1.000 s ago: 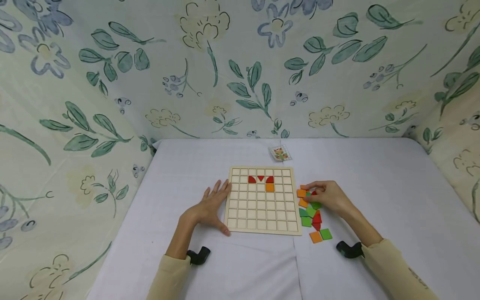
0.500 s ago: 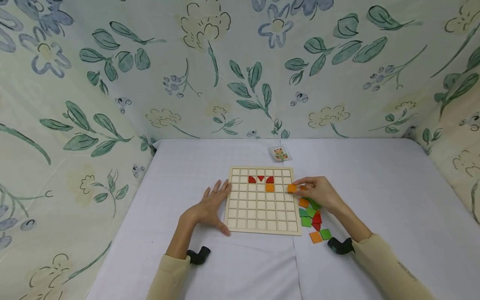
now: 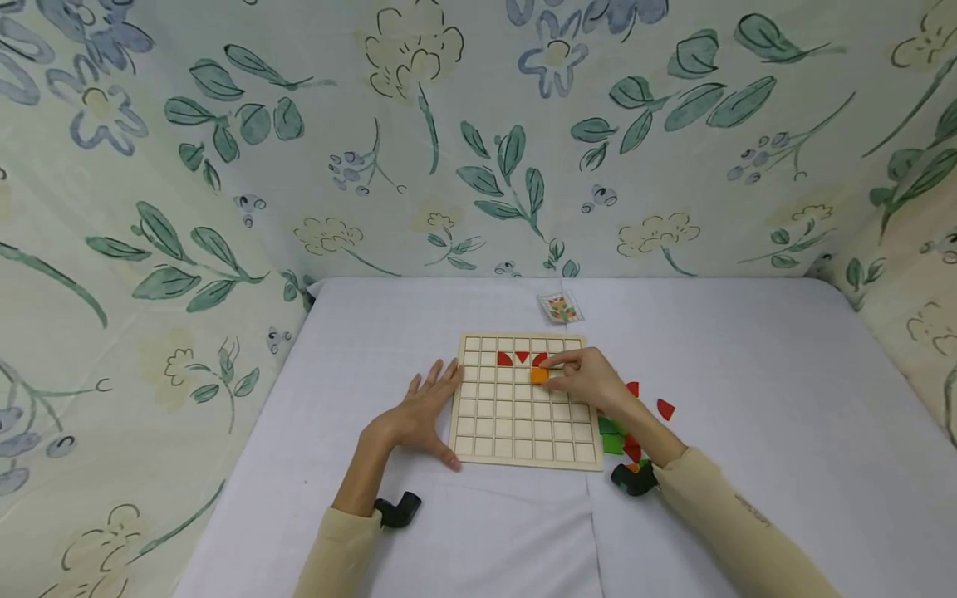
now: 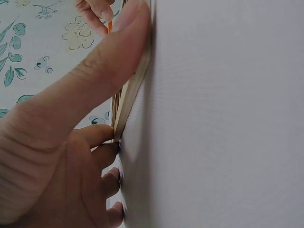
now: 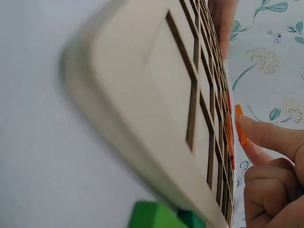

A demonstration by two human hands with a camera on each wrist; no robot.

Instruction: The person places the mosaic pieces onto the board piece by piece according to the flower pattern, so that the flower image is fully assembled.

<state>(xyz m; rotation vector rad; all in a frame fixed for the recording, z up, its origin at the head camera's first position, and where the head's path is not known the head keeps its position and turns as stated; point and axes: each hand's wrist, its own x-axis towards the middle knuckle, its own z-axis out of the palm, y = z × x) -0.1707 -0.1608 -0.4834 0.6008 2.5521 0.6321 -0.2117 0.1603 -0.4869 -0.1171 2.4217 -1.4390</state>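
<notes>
A square wooden board [image 3: 523, 428] with a raised grid lies on the white-covered table. My left hand [image 3: 416, 419] rests spread at its left side, thumb by the front corner and fingers along the edge. In the right wrist view, my right hand [image 5: 273, 164] pinches an orange square tile [image 5: 241, 124] between thumb and index finger, slightly above the grid. Another orange tile [image 5: 230, 135] sits in the board below it. From the head view, the held tile overlaps that one. A red triangle [image 3: 522, 357] and two red quarter-round pieces [image 3: 504, 359] occupy the second row.
Right of the board lie several loose tiles, with green tiles [image 3: 612, 444] and red pieces [image 3: 632, 448] partly under my right forearm. One red quarter-round piece [image 3: 665, 409] lies apart from them. A small patterned picture card [image 3: 561, 307] is behind the board.
My right hand has picked an orange tile from the pile and carried it left over the board. Its forearm now covers part of the pile. The left hand keeps its place.
</notes>
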